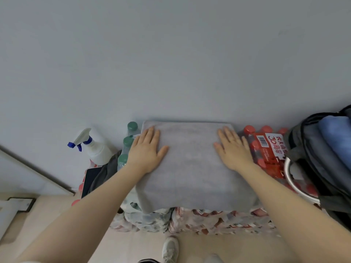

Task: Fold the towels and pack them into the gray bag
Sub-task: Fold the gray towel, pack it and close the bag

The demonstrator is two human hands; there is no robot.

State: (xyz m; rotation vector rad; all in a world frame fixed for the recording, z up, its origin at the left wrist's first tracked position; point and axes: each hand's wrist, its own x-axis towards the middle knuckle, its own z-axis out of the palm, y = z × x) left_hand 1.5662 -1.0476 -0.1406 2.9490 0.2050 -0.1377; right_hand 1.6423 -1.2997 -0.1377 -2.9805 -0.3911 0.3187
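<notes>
Two bare forearms reach forward from the bottom of the view, and below them a pale shoe (170,248) stands on the floor. Both hands lie flat, fingers straight, on a gray towel (190,164) that is spread over stacked packs of bottled water against the wall. The left hand (146,150) presses near the towel's left edge, the right hand (232,149) near its right edge, and a thin ring shows on one right finger. Neither hand grips anything.

By the look of it this is the smoothing stage of folding: the towel already lies as a thick, squared rectangle. The next move probably calls for one more fold, or for lifting it by both side edges while keeping the layers together, then carrying it rightward.

Just beyond the right hand sits a pack of red-capped bottles (266,149); its red label carries a barcode, a large "30" and Chinese characters too distorted to read with certainty. Farther right of that hand, the gray bag (311,149) stands open, with blue cloth (334,133) already inside and a white rim (288,173) of some round thing at its foot.

Touching the left hand's outer side are green-capped bottles (129,143). Farther left stands a white spray bottle (95,147) with a blue trigger, and nearer the left forearm lies a dark tablet (91,179) beside dark cloth.
</notes>
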